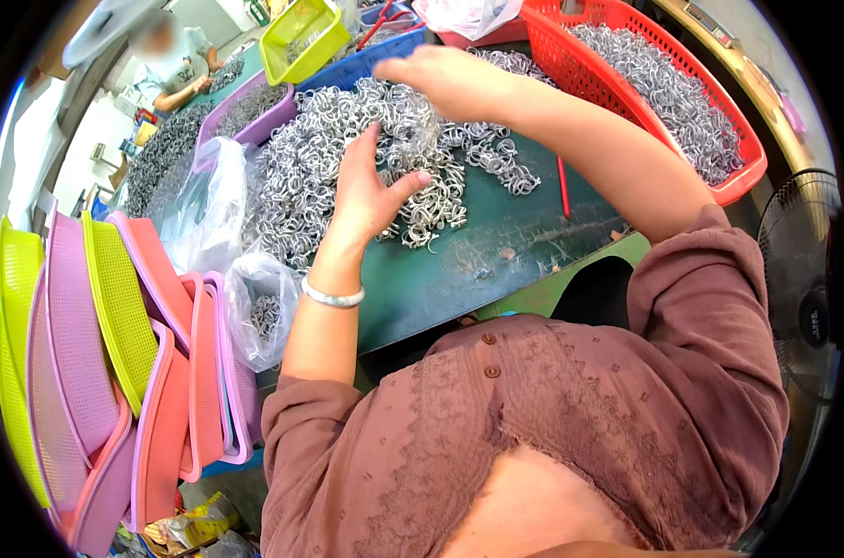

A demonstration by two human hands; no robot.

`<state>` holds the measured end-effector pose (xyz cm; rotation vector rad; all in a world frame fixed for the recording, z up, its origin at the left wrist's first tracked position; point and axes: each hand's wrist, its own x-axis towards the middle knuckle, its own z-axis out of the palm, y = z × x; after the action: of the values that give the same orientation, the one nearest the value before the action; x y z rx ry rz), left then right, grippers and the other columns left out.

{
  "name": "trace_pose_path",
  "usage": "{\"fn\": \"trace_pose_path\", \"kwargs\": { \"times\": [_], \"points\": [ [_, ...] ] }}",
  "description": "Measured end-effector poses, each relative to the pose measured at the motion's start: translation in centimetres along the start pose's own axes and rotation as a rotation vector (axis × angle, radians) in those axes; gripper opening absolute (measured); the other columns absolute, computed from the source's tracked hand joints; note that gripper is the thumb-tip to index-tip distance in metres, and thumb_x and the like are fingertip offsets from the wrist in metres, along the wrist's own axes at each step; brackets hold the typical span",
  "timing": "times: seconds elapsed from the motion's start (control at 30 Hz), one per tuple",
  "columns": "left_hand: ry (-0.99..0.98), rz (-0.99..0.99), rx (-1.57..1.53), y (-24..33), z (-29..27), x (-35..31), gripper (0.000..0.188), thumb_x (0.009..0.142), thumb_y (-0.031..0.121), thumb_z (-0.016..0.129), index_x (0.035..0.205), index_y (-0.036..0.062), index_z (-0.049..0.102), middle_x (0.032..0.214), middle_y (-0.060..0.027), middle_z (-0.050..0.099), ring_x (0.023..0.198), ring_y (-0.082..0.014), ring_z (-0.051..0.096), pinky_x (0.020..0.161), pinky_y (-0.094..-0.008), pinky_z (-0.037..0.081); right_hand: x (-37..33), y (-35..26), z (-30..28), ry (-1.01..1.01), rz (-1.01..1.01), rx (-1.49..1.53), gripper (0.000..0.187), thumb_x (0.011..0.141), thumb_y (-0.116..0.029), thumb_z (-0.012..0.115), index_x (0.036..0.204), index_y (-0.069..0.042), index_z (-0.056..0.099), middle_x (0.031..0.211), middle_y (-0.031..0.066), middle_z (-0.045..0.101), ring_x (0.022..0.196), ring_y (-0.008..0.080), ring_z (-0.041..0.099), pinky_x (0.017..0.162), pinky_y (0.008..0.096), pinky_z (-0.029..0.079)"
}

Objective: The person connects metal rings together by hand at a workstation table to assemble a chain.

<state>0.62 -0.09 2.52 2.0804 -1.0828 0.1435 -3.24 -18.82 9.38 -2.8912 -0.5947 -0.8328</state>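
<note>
The heap of metal rings [296, 167] lies in the middle of the green worktop [422, 293], set back from its near edge, and both hands are over it. The left hand [366, 191] stands above the heap's near part, thumb and fingers spread well apart, fingertips pointing toward the far edge and the thumb toward the right. Nothing shows gripped in it; whether its underside touches the rings I cannot tell. The right hand [445, 82] reaches across from the right to the heap's far side, its fingers pointing toward the left edge and held close together. Whether it pinches anything is hidden.

The relation that counts is this: the near lobe of rings, on the side of the near edge, lies just beside the left thumb, so the left hand is the nearer one to it. The right hand is farther off, beyond that lobe, with a blurred pale patch just below it that I cannot make out. The two hands are apart, set at nearly a right angle, with rings between them.

The heap has its broad mass toward the left, and a narrower tongue trails off toward the right, ending short of a slim red stick [563, 188]. Single rings lie at all angles, with no shared axis. A blue tray [346, 74] stands behind the heap, toward the far edge, and a red basket [617, 86] of similar pieces stands on the right.
</note>
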Motion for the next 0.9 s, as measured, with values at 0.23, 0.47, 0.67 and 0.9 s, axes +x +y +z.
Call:
{"fn": "trace_pose_path", "kwargs": {
  "times": [0.23, 0.47, 0.67, 0.9],
  "points": [
    [0.001, -0.033, -0.049, -1.2, 0.0, 0.1, 0.082, 0.062, 0.028, 0.076, 0.125, -0.0069, 0.035, 0.120, -0.0209, 0.044, 0.113, -0.0295, 0.042, 0.095, -0.0356, 0.033, 0.4, 1.0, 1.0, 0.214, 0.004, 0.068, 0.042, 0.074, 0.004, 0.047, 0.114, -0.009, 0.046, 0.075, 0.0135, 0.056, 0.073, 0.0311, 0.055, 0.066, 0.0393, 0.044],
    [0.044, -0.090, -0.216, -1.2, 1.1, 0.9, 0.075, 0.066, 0.026, 0.074, 0.123, -0.0056, 0.038, 0.108, -0.0186, 0.052, 0.100, -0.0263, 0.051, 0.086, -0.0321, 0.040, 2.2, -0.4, -0.8, 0.493, -0.023, 0.250, 0.037, 0.073, 0.002, 0.051, 0.108, -0.008, 0.051, 0.077, 0.0139, 0.060, 0.074, 0.0303, 0.059, 0.065, 0.0385, 0.047],
    [-0.076, -0.236, -0.666, -0.5, 0.0, 1.2, 0.033, 0.076, 0.007, 0.065, 0.104, 0.0006, 0.050, 0.084, -0.0001, 0.055, 0.073, -0.0065, 0.049, 0.065, -0.0195, 0.040, 2.6, -0.6, -1.2, 0.535, 0.007, 0.182, 0.037, 0.073, 0.002, 0.050, 0.108, -0.008, 0.050, 0.077, 0.0146, 0.060, 0.073, 0.0310, 0.059, 0.064, 0.0384, 0.047],
    [0.036, -0.192, -0.677, -1.8, -0.8, 0.5, 0.030, 0.077, 0.007, 0.063, 0.103, 0.0020, 0.052, 0.082, -0.0009, 0.055, 0.070, -0.0074, 0.050, 0.064, -0.0206, 0.042, 0.8, 0.5, -0.2, 0.065, 0.206, 0.106, 0.037, 0.075, 0.002, 0.047, 0.110, -0.008, 0.050, 0.077, 0.0124, 0.058, 0.073, 0.0306, 0.057, 0.065, 0.0380, 0.044]
  ]
}}
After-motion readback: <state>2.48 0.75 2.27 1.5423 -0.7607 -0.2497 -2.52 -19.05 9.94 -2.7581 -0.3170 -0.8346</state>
